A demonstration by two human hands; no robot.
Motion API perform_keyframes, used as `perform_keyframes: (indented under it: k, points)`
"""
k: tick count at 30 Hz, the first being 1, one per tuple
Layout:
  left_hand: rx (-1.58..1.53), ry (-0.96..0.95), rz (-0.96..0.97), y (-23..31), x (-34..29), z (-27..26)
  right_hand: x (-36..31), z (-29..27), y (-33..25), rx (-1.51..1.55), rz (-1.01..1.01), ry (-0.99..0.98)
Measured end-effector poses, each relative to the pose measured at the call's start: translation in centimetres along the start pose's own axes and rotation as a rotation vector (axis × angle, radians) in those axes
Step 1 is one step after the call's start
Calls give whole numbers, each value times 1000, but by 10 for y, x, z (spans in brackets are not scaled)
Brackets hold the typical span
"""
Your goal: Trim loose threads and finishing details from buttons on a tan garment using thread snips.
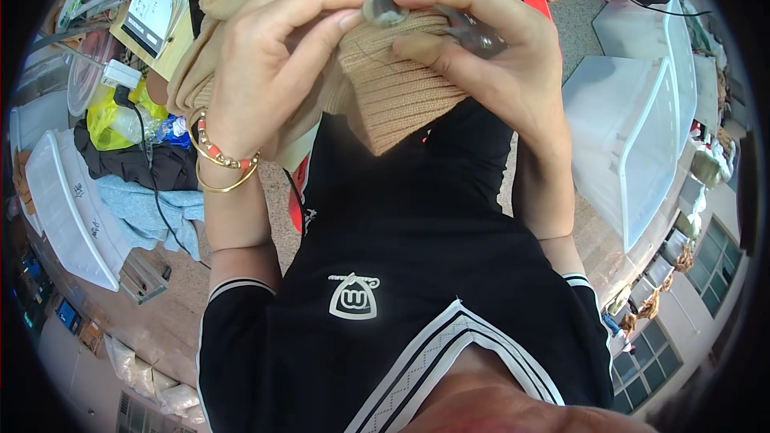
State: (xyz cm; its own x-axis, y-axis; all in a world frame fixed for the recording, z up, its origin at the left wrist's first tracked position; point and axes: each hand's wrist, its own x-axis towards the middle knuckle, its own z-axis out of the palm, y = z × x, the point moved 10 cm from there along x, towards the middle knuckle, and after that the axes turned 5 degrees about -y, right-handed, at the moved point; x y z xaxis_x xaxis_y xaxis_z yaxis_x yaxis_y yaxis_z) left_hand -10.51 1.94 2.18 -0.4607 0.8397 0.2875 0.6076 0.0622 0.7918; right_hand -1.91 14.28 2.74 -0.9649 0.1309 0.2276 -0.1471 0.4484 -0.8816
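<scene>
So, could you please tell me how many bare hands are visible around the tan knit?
2: the left hand, at the left of the small round piece, and the right hand, at its right. No other hands clearly show.

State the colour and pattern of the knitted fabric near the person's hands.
The knitted fabric is tan with ribbed lines, best seen in the head view.

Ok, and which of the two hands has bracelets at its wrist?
The left hand: gold-coloured bracelets, with some orange parts, circle its wrist. The right hand shows no bracelet at its wrist.
</scene>
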Motion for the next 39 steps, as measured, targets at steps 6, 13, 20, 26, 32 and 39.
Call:
perform_keyframes:
  k: [6,13,20,26,32,39]
  points:
    - [100,211,25,11,-12,-9,4,-2,4,-45,97,43]
    - [21,237,-1,11,-17,-10,14,-1,-16,-37,168,5]
    - [-38,248,-6,13,-12,-6,3,-6,-28,-3,-641,49]
    - [-111,186,-124,8,-11,-5,9,-7,4,-261,26,133]
    - [-85,165,-128,6,-8,-2,10,-4,-32,32,-609,-22]
    - [-111,284,-69,4,-14,-4,21,-3,-11,24,152,-135]
